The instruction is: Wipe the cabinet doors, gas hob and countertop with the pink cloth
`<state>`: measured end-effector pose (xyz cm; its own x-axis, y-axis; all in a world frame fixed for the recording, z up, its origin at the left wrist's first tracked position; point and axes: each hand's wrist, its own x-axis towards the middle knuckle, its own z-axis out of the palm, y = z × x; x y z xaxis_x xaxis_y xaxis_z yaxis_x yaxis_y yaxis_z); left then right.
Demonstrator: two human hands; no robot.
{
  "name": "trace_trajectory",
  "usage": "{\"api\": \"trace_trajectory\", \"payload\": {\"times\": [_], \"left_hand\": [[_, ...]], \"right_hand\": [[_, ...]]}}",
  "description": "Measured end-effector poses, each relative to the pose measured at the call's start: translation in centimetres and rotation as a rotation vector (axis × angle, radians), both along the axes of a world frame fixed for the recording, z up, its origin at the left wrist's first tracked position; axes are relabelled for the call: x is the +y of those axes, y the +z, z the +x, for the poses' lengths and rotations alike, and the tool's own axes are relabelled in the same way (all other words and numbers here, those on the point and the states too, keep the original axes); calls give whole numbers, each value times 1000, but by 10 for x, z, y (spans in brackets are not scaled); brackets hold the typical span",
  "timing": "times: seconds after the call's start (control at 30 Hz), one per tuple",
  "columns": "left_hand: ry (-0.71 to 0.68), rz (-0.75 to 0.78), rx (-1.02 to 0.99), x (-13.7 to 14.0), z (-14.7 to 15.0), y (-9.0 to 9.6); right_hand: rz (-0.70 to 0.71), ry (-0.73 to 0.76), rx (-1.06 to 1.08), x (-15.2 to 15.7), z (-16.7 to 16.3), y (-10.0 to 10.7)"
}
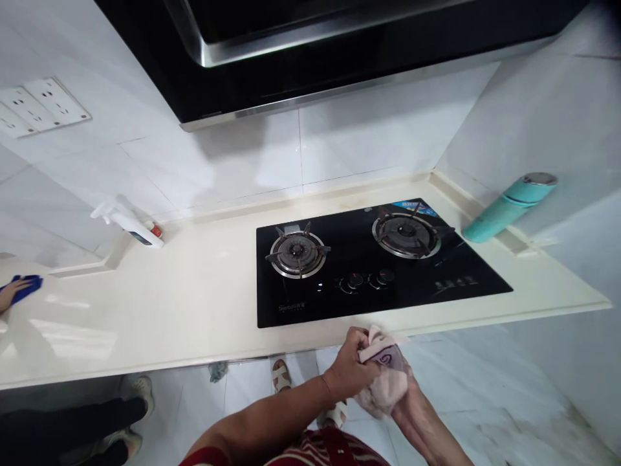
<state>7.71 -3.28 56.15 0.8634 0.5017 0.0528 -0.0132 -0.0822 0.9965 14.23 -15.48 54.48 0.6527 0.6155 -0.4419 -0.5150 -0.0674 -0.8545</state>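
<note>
Pink and crumpled, a cloth (383,378) is bunched between both hands just below the front edge of the cream countertop (194,304), near the black glass gas hob (373,272); the left hand (350,370) has its fingers curled tight over the cloth's top, while the right hand (410,404) cups it from beneath, closed around the lower folds. At the far left another person's hand (10,292) presses a blue cloth (24,286) on the counter, with a white spray bottle (130,226) by the wall and a teal flask (509,207) right of the hob.
</note>
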Motion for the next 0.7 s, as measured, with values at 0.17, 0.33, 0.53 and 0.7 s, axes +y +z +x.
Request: {"api": "trace_trajectory", "payload": {"times": [0.17, 0.33, 0.53, 0.7], "left_hand": [[-44, 201, -108, 29, -23, 35], [99, 701, 201, 81, -68, 36], [493, 846, 507, 152, -168, -2], [694, 774, 410, 179, -215, -8]], "right_hand": [[39, 28, -43, 48, 2, 34], [-41, 185, -872, 113, 35, 33], [-591, 457, -1365, 178, 35, -4], [-501, 570, -1458, 195, -29, -11]]}}
